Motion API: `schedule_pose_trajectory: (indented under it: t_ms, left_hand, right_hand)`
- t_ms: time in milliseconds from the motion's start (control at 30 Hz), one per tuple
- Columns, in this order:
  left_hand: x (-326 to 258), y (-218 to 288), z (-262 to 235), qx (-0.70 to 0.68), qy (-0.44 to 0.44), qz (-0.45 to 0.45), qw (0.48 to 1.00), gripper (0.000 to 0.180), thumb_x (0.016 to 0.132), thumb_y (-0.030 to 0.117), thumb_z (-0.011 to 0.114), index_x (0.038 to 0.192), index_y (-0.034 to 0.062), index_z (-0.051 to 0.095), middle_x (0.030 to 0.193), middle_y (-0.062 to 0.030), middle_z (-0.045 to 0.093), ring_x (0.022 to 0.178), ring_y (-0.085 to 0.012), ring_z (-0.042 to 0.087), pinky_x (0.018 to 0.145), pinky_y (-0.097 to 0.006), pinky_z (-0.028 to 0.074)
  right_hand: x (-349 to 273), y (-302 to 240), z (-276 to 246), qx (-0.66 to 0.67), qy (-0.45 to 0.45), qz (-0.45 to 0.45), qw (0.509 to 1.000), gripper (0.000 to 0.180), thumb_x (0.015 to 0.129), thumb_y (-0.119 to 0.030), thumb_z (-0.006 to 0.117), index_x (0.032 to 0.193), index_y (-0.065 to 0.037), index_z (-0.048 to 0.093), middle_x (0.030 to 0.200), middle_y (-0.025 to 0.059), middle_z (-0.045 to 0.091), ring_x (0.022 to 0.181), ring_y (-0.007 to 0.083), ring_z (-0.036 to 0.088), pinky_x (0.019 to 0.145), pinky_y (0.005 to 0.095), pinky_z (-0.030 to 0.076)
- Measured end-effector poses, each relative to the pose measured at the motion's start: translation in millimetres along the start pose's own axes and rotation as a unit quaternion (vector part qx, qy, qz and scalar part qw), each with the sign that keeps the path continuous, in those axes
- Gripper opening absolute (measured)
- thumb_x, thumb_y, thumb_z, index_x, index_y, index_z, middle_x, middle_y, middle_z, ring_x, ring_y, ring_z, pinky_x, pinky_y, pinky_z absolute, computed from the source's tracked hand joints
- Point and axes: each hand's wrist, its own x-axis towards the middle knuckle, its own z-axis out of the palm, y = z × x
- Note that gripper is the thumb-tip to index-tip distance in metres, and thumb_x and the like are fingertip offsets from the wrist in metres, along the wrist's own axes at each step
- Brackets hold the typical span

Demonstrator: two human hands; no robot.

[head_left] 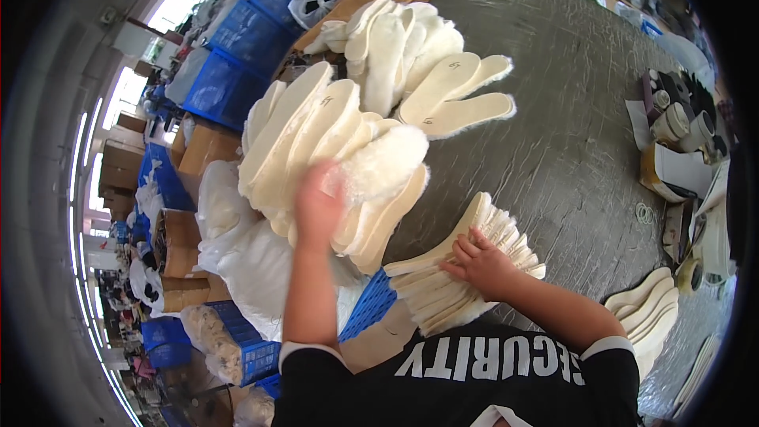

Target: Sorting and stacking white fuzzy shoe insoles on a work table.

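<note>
My left hand [320, 202], blurred by motion, is at the large pile of cream insoles [292, 134], against a fleecy insole [383, 164] whose fluffy side faces up. Its fingers are too smeared to show a grip. A packed row of insoles [451, 296] stands on edge close to my body. Over its top my right hand [481, 265] lies with bent fingers, gripping the insoles by their upper edges. One smooth insole [443, 247] leans at the far side of that row. Several loose insoles [466, 115] lie flat beyond the big pile, fanned out.
Another heap of fleecy insoles [399, 47] sits at the back of the grey table [569, 95]. More insoles [648, 312] are stacked at the right. Tape rolls and boxes [680, 134] line the right edge. Blue crates [237, 55] and white plastic bags [245, 253] crowd the left.
</note>
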Motion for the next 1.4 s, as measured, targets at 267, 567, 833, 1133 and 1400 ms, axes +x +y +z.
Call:
schedule_pose_trajectory:
  t_ms: [267, 567, 833, 1133, 1400]
  left_hand:
    - [100, -93, -64, 0.203, -0.078, -0.132, 0.967, 0.050, 0.084, 0.026, 0.061, 0.128, 0.0034, 0.052, 0.118, -0.0240, 0.059, 0.111, -0.0408, 0.054, 0.096, -0.045, 0.042]
    - [59, 38, -47, 0.210, -0.090, 0.133, 0.964, 0.051, 0.084, 0.000, 0.052, 0.134, 0.0081, 0.047, 0.118, -0.0179, 0.056, 0.102, -0.0384, 0.051, 0.091, -0.047, 0.042]
    - [-96, -3, 118, -0.050, -0.514, 0.067, 0.854, 0.050, 0.087, 0.015, 0.056, 0.136, 0.0140, 0.048, 0.131, -0.0117, 0.052, 0.119, -0.0330, 0.047, 0.098, -0.043, 0.040]
    - [-98, 24, 122, -0.212, -0.632, -0.090, 0.740, 0.042, 0.093, 0.017, 0.052, 0.133, 0.0036, 0.048, 0.123, -0.0186, 0.058, 0.113, -0.0320, 0.055, 0.096, -0.036, 0.043]
    - [-105, 51, 118, -0.178, -0.542, 0.011, 0.821, 0.091, 0.071, 0.052, 0.073, 0.141, 0.0074, 0.035, 0.125, -0.0234, 0.055, 0.115, -0.0401, 0.053, 0.096, -0.042, 0.043]
  right_hand:
    - [-9, -12, 2, -0.002, 0.012, 0.011, 1.000, 0.071, 0.077, -0.026, 0.062, 0.143, -0.021, 0.036, 0.136, 0.0171, 0.045, 0.134, 0.0308, 0.034, 0.115, 0.0557, 0.009]
    - [-20, -24, 25, 0.048, 0.034, 0.101, 0.993, 0.059, 0.086, -0.024, 0.051, 0.143, -0.019, 0.036, 0.138, 0.0143, 0.046, 0.134, 0.0288, 0.037, 0.114, 0.0539, 0.014]
    - [-14, -26, 25, 0.018, 0.087, 0.086, 0.992, 0.059, 0.087, -0.028, 0.050, 0.144, -0.023, 0.037, 0.136, 0.0134, 0.046, 0.135, 0.0284, 0.036, 0.114, 0.0557, 0.012]
    - [-37, -44, 22, 0.021, 0.062, 0.105, 0.992, 0.060, 0.087, -0.031, 0.049, 0.145, -0.026, 0.035, 0.141, 0.0136, 0.042, 0.138, 0.0303, 0.031, 0.113, 0.0590, 0.011]
    - [-45, -50, 29, 0.006, 0.110, 0.108, 0.988, 0.052, 0.088, -0.031, 0.045, 0.138, -0.017, 0.047, 0.146, 0.0131, 0.037, 0.140, 0.0291, 0.028, 0.111, 0.0599, 0.015]
